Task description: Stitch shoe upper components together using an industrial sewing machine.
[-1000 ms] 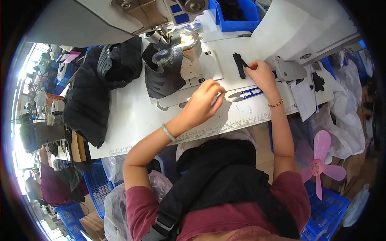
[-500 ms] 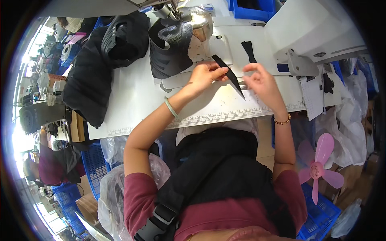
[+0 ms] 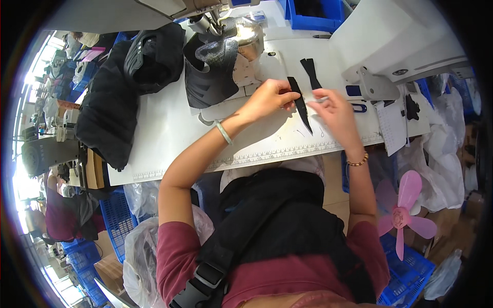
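Note:
My left hand [image 3: 275,98] pinches a narrow, pointed black strip [image 3: 300,107] between thumb and fingers, its tapered end directed toward me. Just right of the strip is my right hand [image 3: 331,110], its fingers curled and slightly blurred. Something small and pale shows at those fingertips, too unclear to name. A blue loop-shaped piece [image 3: 359,108] sticks out beside that hand; whether the hand holds it I cannot tell. Beyond the hands lie more black strips [image 3: 310,73], partly overlapping. Left of them, a black shoe upper [image 3: 211,77] rests under the sewing machine head [image 3: 206,23].
More black shoe uppers [image 3: 154,59] are heaped on the table's left, over a black padded piece [image 3: 105,102]. A printed ruler [image 3: 257,156] runs along the front edge. A blue bin [image 3: 314,15] stands at the back; a pink fan [image 3: 400,218] is below right.
My left hand has turned the strip more upright and shifted slightly right relative to the table. My right hand stays close beside it. The whole view has shifted a little.

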Demonstrator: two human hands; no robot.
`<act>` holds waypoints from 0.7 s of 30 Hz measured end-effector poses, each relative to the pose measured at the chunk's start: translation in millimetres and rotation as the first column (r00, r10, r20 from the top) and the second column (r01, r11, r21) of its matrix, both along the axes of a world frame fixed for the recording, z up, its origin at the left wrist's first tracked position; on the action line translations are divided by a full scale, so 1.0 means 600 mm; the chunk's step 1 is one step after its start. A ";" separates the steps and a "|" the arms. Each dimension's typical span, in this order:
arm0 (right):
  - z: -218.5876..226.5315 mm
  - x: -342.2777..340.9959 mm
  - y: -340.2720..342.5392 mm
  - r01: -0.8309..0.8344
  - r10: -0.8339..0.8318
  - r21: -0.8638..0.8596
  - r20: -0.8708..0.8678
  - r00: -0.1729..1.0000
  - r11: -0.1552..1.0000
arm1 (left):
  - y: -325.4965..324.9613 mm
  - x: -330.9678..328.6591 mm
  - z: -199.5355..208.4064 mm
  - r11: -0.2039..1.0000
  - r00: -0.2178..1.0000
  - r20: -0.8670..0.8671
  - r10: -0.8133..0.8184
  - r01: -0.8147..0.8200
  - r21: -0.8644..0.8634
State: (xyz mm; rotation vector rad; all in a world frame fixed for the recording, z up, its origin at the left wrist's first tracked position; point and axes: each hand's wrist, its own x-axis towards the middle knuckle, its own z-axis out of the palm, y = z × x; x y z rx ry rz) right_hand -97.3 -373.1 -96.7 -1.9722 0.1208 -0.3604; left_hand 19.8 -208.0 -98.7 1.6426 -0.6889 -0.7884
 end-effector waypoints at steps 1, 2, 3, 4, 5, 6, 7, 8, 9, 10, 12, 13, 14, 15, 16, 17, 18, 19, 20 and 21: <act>0.001 0.007 0.012 -0.033 0.042 0.117 -0.080 0.996 0.993 | -0.005 0.003 0.000 1.000 1.000 0.020 -0.010 0.010 -0.002; -0.002 0.014 0.014 -0.036 0.045 0.113 -0.070 0.997 0.993 | -0.010 0.007 -0.001 1.000 0.999 0.043 -0.018 0.019 -0.005; -0.006 0.022 0.017 0.001 0.015 0.143 -0.112 0.994 0.990 | -0.015 0.010 -0.005 0.998 0.996 0.087 -0.026 0.031 -0.053; -0.013 0.030 0.019 0.039 -0.013 0.172 -0.155 0.988 0.984 | -0.019 0.011 -0.008 0.998 0.995 0.096 -0.022 0.027 -0.056; -0.020 0.033 0.020 0.079 -0.066 0.138 -0.101 0.993 0.987 | -0.024 0.007 -0.008 0.998 0.991 0.133 0.023 -0.016 -0.054; -0.024 0.036 0.022 0.074 -0.061 0.136 -0.097 0.993 0.988 | -0.027 0.004 -0.009 0.997 0.984 0.167 0.068 -0.059 -0.054; -0.027 0.039 0.025 0.106 -0.097 0.110 -0.078 0.992 0.988 | -0.027 0.001 -0.010 0.991 0.983 0.150 0.105 -0.090 -0.099; -0.030 0.039 0.026 0.141 -0.136 0.084 -0.061 0.989 0.986 | -0.024 -0.005 -0.011 0.991 0.983 0.151 0.105 -0.090 -0.101; -0.033 0.040 0.027 0.142 -0.138 0.083 -0.061 0.989 0.986 | -0.020 -0.012 -0.011 0.975 0.961 0.188 0.203 -0.180 -0.130; -0.036 0.040 0.026 0.137 -0.137 0.008 -0.013 0.991 0.991 | -0.016 -0.018 -0.012 0.950 0.929 0.220 0.298 -0.266 -0.162; -0.043 0.041 0.025 0.138 -0.136 -0.064 0.036 0.990 0.988 | 0.000 -0.026 -0.006 0.945 0.901 0.287 0.325 -0.296 -0.140; -0.048 0.042 0.021 0.155 -0.141 -0.125 0.113 0.983 0.980 | 0.009 -0.030 -0.003 0.936 0.868 0.351 0.351 -0.329 -0.121; -0.048 0.044 0.019 0.170 -0.134 -0.183 0.194 0.972 0.968 | 0.022 -0.033 -0.002 0.936 0.866 0.356 0.352 -0.331 -0.120; -0.035 0.044 0.018 0.164 -0.128 -0.180 0.196 0.972 0.970 | 0.037 -0.032 -0.006 0.953 0.692 0.659 0.296 -0.262 -0.152; -0.013 0.038 0.013 0.022 -0.020 0.137 -0.022 1.000 0.990 | 0.048 -0.032 -0.008 0.970 0.424 0.878 0.222 -0.186 -0.155; 0.010 0.032 0.012 -0.048 0.153 0.457 -0.195 0.969 0.888 | 0.052 -0.034 0.004 0.972 0.312 0.921 0.235 -0.075 -0.222; 0.027 0.026 0.016 -0.048 0.156 0.460 -0.199 0.967 0.886 | 0.056 -0.042 0.022 0.978 0.308 0.930 0.203 -0.022 -0.206; 0.044 0.022 0.023 -0.110 0.249 0.601 -0.153 0.956 0.792 | 0.056 -0.048 0.033 0.975 0.313 0.924 0.217 -0.025 -0.220; 0.056 0.020 0.029 -0.171 0.333 0.721 -0.088 0.939 0.672 | 0.057 -0.051 0.042 0.971 0.314 0.920 0.233 -0.029 -0.236; 0.061 0.018 0.034 -0.205 0.371 0.723 -0.076 0.925 0.659 | 0.060 -0.051 0.050 0.971 0.311 0.921 0.234 -0.034 -0.236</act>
